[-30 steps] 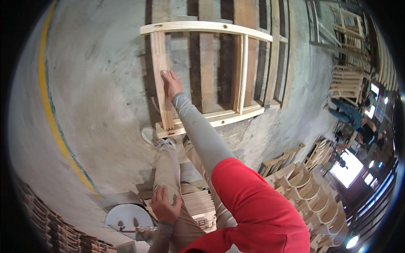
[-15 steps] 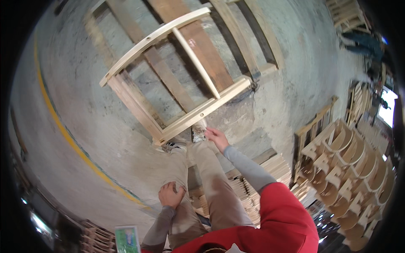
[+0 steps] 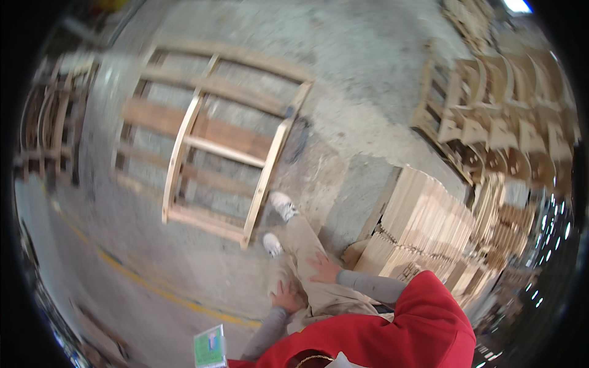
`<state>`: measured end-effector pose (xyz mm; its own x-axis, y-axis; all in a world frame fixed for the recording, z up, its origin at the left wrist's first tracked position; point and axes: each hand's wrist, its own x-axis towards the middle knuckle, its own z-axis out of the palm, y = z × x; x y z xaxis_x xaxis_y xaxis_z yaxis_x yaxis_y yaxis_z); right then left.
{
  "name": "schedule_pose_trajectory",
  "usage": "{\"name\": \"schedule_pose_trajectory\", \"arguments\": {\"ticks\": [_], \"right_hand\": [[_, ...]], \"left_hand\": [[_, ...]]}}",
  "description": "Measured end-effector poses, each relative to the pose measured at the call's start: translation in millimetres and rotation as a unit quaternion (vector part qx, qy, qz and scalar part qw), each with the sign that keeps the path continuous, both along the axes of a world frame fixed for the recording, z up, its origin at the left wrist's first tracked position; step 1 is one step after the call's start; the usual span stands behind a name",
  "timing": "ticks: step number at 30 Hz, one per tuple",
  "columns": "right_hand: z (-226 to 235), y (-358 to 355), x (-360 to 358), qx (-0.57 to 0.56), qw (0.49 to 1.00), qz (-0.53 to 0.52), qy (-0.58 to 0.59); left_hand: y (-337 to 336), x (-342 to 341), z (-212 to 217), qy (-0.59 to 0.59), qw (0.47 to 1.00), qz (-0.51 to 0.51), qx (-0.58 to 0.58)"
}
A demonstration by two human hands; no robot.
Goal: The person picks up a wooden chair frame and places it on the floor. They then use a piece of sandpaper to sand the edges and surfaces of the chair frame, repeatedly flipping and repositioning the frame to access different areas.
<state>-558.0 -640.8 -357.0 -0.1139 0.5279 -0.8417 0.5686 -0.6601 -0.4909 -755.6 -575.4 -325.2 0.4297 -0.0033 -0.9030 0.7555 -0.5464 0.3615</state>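
The left grip (image 3: 287, 299), a bare hand with spread fingers, rests on the left leg (image 3: 281, 268); the right grip (image 3: 326, 270), fingers likewise splayed, lies on the right leg (image 3: 305, 236). The left forearm (image 3: 265, 334) slants upward; the right forearm (image 3: 371, 286) runs almost level.

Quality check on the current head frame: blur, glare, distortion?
Head view: left hand and right hand soft but readable; wooden frame slightly smeared; light at top right blown out; yellow floor line curved; rim black.
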Motion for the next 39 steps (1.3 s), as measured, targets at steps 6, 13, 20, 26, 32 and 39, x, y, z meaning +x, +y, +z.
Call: {"name": "schedule_pose_trajectory", "arguments": {"ticks": [6,13,20,26,32,39], "right_hand": [[68.4,-56.8,-7.1,0.054,0.998,-0.012,0.018],[134.5,-134.5,28.3,0.153,0.953,-0.260,0.019],[120.9,-265.6,84.4,0.178,0.975,-0.011,-0.129],[123.9,-335.7,170.1,-0.097,0.981,-0.119,-0.118],[130.3,-297.8,395.2,-0.143,0.722,-0.610,-0.293],[108.2,-115.4,647.7,0.174,0.749,-0.547,-0.331]], "left_hand": [[7.4,-31.4,63.0,-0.019,0.993,-0.085,-0.077],[25.1,-2.7,68.4,-0.217,0.969,-0.022,-0.114],[62.9,169.8,99.0,-0.203,0.978,0.015,-0.045],[125.4,327.3,144.6,-0.179,0.981,0.057,0.053],[163.7,482.9,168.8,-0.157,0.983,0.061,0.069],[200.2,648.5,158.1,-0.139,0.988,0.026,0.058]]}}
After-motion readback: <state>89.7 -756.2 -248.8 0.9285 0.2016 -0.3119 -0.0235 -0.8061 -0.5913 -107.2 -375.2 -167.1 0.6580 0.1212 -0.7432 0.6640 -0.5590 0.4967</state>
